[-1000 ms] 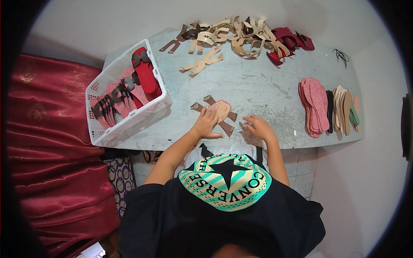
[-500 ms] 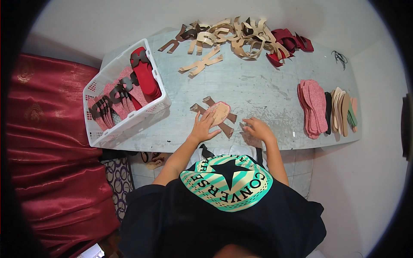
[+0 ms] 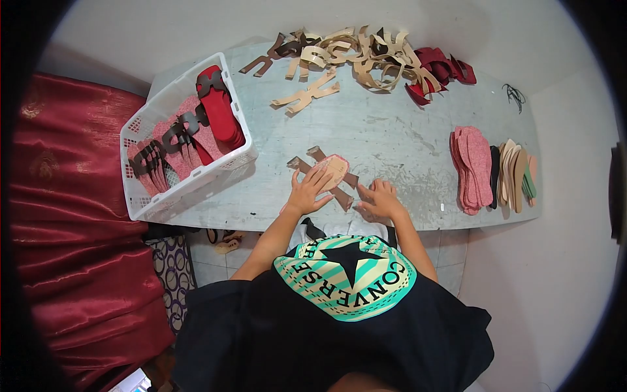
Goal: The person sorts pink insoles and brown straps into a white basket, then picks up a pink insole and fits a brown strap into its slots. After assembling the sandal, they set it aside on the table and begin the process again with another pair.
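Note:
In the head view, a slipper sole (image 3: 336, 171) lies with its tan face up and a pink edge showing. Beneath it is a brown X-shaped strap (image 3: 343, 198), its ends sticking out on both sides. My left hand (image 3: 308, 193) rests flat over the near left part of the sole, fingers spread, hiding some of it. To the right, my right hand (image 3: 381, 201) is on the table beside the strap ends, fingers slightly bent and apart, with nothing visible in it.
A white plastic basket (image 3: 189, 178) at left holds red and pink soles with dark straps. Loose beige straps (image 3: 379, 72) and red straps (image 3: 436, 65) pile at the back. Pink soles (image 3: 471, 168) and other coloured soles (image 3: 516, 176) lie at right. A black cord (image 3: 514, 97) lies at back right.
My right hand has moved left and slightly down, closer to the strap ends. My left hand stays on the sole. The view has shifted slightly.

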{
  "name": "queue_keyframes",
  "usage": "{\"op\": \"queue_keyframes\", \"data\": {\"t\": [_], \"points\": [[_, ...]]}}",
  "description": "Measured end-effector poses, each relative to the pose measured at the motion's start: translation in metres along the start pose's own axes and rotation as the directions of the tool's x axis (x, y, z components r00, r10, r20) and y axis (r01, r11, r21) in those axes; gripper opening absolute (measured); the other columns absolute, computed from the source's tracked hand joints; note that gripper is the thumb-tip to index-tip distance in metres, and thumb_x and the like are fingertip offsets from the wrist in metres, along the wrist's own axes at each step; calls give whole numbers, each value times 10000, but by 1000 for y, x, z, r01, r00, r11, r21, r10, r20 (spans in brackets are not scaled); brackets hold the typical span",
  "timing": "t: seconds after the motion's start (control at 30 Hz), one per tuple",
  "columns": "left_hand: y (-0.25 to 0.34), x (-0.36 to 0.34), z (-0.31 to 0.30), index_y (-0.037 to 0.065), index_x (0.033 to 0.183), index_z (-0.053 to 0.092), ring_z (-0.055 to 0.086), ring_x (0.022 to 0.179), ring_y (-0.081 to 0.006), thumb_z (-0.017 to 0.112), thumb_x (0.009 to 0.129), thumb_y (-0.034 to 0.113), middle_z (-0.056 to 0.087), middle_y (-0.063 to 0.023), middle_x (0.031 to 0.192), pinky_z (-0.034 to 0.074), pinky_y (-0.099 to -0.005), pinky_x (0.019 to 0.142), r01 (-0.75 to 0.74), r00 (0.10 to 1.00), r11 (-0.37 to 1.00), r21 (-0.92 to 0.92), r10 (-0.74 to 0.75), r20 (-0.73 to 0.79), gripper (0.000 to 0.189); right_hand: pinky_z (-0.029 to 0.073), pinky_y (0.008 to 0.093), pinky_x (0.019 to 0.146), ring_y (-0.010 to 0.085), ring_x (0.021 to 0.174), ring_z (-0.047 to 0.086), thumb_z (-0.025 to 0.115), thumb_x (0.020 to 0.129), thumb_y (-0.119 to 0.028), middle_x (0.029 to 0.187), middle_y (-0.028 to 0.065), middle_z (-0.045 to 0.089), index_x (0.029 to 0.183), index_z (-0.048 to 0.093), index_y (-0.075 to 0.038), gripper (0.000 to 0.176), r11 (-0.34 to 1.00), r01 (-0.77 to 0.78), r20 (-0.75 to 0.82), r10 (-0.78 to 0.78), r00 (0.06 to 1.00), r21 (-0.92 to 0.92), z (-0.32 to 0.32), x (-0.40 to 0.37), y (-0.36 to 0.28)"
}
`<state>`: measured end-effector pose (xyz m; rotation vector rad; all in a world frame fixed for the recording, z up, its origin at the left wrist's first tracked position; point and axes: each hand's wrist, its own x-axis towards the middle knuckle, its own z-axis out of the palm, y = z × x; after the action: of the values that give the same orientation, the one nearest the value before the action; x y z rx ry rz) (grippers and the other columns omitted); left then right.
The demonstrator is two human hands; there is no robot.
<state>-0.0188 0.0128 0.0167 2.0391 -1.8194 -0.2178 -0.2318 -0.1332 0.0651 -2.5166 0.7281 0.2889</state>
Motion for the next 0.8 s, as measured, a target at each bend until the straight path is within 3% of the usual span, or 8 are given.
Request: {"op": "queue_keyframes", "data": {"t": [0.2, 0.3, 0.37, 0.47, 0.8], "points": [[-1, -1, 2, 220, 1282, 439, 325, 1252, -200, 527, 763, 522, 376, -34, 1362, 114, -560, 973, 7, 1000, 1000, -3, -7, 15, 607, 297, 431, 859, 291, 975, 379, 547, 782, -474, 1031, 117, 440, 1230, 507, -219, 517, 1000, 27, -2, -27, 1000, -5, -7, 2, -12], [0, -1, 2, 221, 1283, 438, 321, 1254, -198, 526, 763, 524, 376, -34, 1362, 110, -560, 975, 12, 1000, 1000, -12, -12, 16, 609, 291, 470, 903, 319, 1072, 371, 556, 782, -434, 1172, 113, 425, 1245, 480, -220, 515, 997, 77, -56, -78, 995, -7, -1, 6, -9], [0, -1, 1, 221, 1283, 439, 318, 1258, -197, 527, 763, 524, 374, -33, 1364, 116, -563, 973, 7, 1000, 1000, -6, -7, 13, 608, 258, 502, 957, 347, 1185, 315, 543, 799, -422, 1318, 80, 363, 1265, 456, -172, 536, 990, 130, -101, -135, 986, -59, 3, 11, -9], [-1, -1, 2, 220, 1282, 441, 313, 1263, -196, 527, 762, 525, 371, -32, 1367, 123, -567, 971, 7, 1000, 1000, -14, -7, 9, 608, 222, 535, 993, 368, 1257, 243, 531, 812, -418, 1411, 42, 276, 1287, 424, -128, 567, 978, 182, -93, -191, 977, -97, 13, 19, -6], [-1, -1, 1, 205, 1294, 424, 311, 1266, -198, 536, 757, 520, 365, -30, 1373, 129, -568, 971, -4, 1000, 1000, -11, 4, 19, 632, 175, 595, 1009, 378, 1317, 148, 481, 855, -387, 1444, 13, 217, 1348, 324, -129, 577, 986, 159, 63, -156, 986, -52, 6, 33, -16]]}}
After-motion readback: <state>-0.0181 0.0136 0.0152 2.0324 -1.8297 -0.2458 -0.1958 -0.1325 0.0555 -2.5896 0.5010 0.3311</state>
